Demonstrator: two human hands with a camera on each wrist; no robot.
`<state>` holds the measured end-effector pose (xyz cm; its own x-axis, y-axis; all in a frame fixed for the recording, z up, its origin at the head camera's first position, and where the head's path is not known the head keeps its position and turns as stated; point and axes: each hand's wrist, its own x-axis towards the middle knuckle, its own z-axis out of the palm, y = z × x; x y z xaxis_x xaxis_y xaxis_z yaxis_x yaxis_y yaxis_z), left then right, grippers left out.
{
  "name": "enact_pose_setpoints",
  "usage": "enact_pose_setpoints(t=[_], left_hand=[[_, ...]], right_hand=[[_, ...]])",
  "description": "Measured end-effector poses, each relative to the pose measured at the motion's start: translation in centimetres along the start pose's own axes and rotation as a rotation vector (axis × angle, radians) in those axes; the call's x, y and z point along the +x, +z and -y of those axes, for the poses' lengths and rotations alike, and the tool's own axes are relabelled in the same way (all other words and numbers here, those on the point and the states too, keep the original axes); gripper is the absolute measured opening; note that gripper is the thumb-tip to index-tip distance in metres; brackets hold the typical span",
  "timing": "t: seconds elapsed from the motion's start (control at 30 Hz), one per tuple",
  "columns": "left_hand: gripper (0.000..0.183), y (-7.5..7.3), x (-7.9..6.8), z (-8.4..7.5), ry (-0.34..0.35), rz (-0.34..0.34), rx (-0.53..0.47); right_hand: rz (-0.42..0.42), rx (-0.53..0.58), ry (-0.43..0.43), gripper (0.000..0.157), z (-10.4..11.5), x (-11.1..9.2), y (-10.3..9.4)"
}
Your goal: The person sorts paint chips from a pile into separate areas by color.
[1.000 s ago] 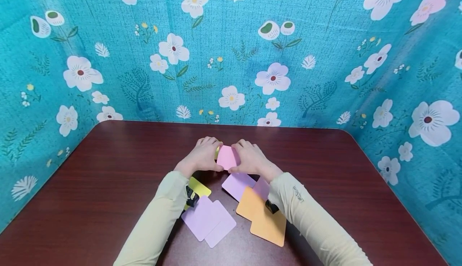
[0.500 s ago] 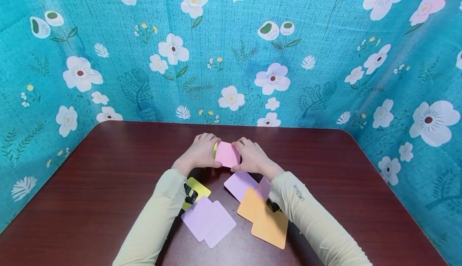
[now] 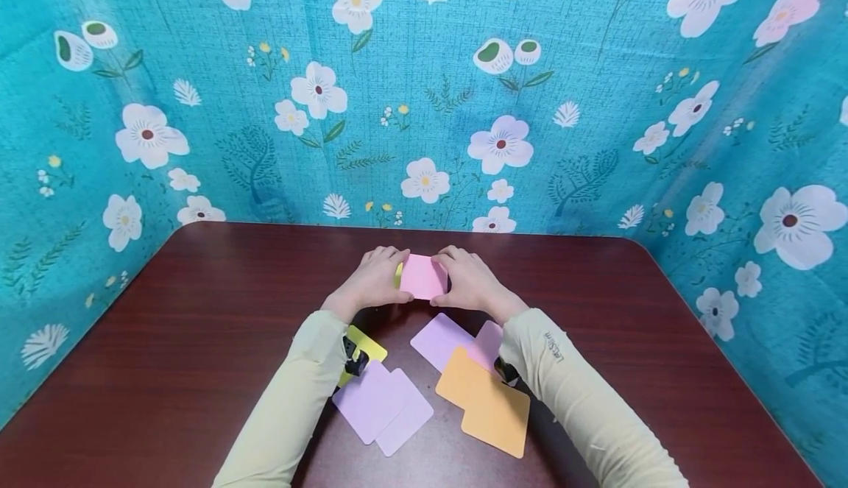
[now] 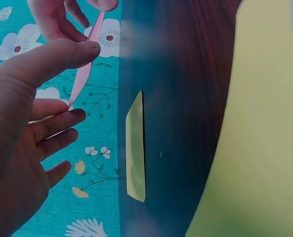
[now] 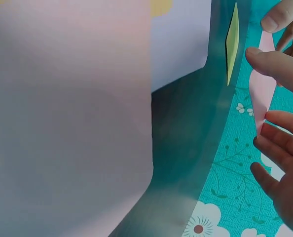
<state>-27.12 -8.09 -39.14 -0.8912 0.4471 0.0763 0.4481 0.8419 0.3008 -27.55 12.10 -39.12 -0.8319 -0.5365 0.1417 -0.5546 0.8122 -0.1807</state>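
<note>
A pink square card [image 3: 424, 277] is held between both hands near the far part of the table. My left hand [image 3: 371, 282] pinches its left edge between thumb and fingers. On the opposite edge, my right hand [image 3: 473, 282] grips it the same way. Both wrist views show the card nearly edge-on, slightly bowed and above the tabletop. Below and behind it, a yellow card [image 4: 135, 148] lies on the table, mostly hidden by my left hand in the head view.
By my left wrist lie a yellow card [image 3: 366, 344] and two overlapping lilac cards [image 3: 367, 403]. Near my right wrist are a lilac card [image 3: 440, 341], a pinkish-purple card [image 3: 488, 344] and overlapping orange cards [image 3: 497, 418]. A flowered blue cloth [image 3: 424, 105] hangs beyond the dark table [image 3: 165, 370].
The pink card has moved slightly farther away and to the right, and sits straighter between the hands. My right hand has shifted right with it. The loose cards have hardly moved.
</note>
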Motion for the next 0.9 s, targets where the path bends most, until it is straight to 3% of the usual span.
enact_pose_setpoints(t=[0.33, 0.9], left_hand=[[0.077, 1.0, 0.9, 0.0, -0.021, 0.015, -0.076], [0.053, 3.1, 2.0, -0.5, -0.075, 0.024, -0.051]], right_hand=[[0.018, -0.021, 0.011, 0.068, -0.7, 0.1, -0.1], [0.109, 0.103, 0.068, 0.059, -2.6, 0.4, 1.6]])
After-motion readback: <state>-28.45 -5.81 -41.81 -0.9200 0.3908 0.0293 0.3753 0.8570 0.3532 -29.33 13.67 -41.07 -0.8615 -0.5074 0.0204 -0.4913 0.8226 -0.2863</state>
